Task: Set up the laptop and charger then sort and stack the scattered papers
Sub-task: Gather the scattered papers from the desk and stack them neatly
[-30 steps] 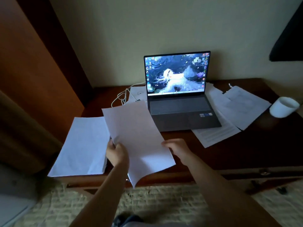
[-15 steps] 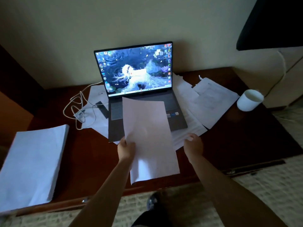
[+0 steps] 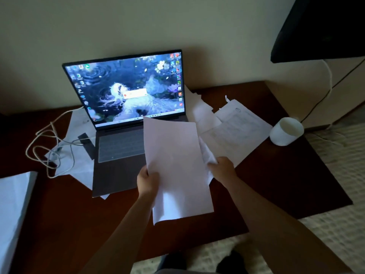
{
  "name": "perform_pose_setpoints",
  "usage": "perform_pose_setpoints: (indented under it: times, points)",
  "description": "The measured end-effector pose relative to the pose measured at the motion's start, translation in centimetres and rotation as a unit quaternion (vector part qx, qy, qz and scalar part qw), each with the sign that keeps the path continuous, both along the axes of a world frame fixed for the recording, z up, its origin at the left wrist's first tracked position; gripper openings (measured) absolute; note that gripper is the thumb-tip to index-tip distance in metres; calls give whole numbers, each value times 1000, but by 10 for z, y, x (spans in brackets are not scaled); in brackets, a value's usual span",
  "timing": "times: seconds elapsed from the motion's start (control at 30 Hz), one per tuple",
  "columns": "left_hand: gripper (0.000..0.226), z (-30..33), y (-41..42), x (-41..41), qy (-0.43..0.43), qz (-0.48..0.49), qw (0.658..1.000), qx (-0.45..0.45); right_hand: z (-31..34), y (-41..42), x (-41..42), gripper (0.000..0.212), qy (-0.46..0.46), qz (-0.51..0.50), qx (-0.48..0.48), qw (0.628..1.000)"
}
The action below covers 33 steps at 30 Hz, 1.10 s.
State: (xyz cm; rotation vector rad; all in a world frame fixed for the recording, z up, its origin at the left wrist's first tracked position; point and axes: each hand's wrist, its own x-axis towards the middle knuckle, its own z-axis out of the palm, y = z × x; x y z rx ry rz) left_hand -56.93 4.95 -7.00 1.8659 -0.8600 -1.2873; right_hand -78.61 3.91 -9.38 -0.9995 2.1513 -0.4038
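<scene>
An open laptop (image 3: 122, 135) with a lit screen stands on the dark wooden desk (image 3: 286, 184). My left hand (image 3: 147, 181) grips the left edge of a white sheet (image 3: 175, 165) held up over the laptop's right side. My right hand (image 3: 222, 168) pinches the corner of another sheet (image 3: 207, 155) lying to the right of the laptop. More scattered papers (image 3: 237, 129) lie right of the laptop. A white charger cable (image 3: 51, 147) coils on papers (image 3: 79, 165) left of the laptop. A paper stack (image 3: 13, 210) sits at the desk's far left.
A white cup (image 3: 286, 131) stands at the desk's right edge. A dark screen (image 3: 320, 26) hangs top right with a cable running down the wall. Light carpet (image 3: 325, 234) lies below the desk's front edge.
The view has swung right and closer, so the paper stack slid to the left edge. My left hand carried the sheet rightward. My right hand reached forward and took hold of a sheet beside the laptop.
</scene>
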Motion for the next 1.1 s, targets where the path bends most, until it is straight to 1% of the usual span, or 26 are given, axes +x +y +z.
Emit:
perform_pose_setpoints:
  times: [0.13, 0.2, 0.27, 0.4, 0.5, 0.6, 0.67, 0.73, 0.8, 0.87, 0.93, 1.0, 1.07, 1.1]
  points:
    - [30, 8, 7, -26, -20, 60, 998, -20, 18, 3, -14, 19, 68, 72, -68, 993]
    - [29, 11, 20, -37, -31, 107, 993, -27, 31, 4, -24, 27, 93, 108, -91, 986]
    - [28, 16, 37, -47, -42, 155, 987, -26, 45, 4, -38, 29, 98, 135, -101, 981]
    - [29, 20, 70, -70, -47, 220, 974, -26, 66, 14, -58, 22, 71, 150, -109, 980]
    - [27, 23, 92, -92, -42, 226, 973, -13, 79, 25, -71, 11, 52, 154, -122, 979]
    - [30, 27, 105, -111, -34, 227, 973, 1, 98, 30, -84, 19, 45, 151, -149, 976]
    - [30, 30, 111, -121, -44, 231, 972, 6, 110, 32, -91, 24, 48, 154, -175, 971]
    - [28, 33, 116, -127, -64, 233, 970, 7, 125, 32, -100, 22, 62, 149, -222, 962]
    - [31, 35, 119, -131, -76, 240, 968, 8, 141, 28, -110, 15, 88, 143, -291, 942]
    - [32, 33, 119, -135, -70, 230, 970, 26, 157, 26, -119, 18, 94, 135, -355, 920]
    - [29, 30, 116, -143, -54, 198, 977, 51, 163, 28, -123, 25, 50, 93, -397, 912]
    - [32, 29, 111, -151, -36, 148, 986, 65, 158, 32, -129, 23, -30, 18, -400, 916]
    - [37, 29, 107, -156, -16, 100, 992, 74, 142, 35, -138, 25, -105, -47, -355, 928]
    - [36, 30, 106, -159, 9, 84, 993, 80, 131, 37, -144, 25, -133, -61, -318, 937]
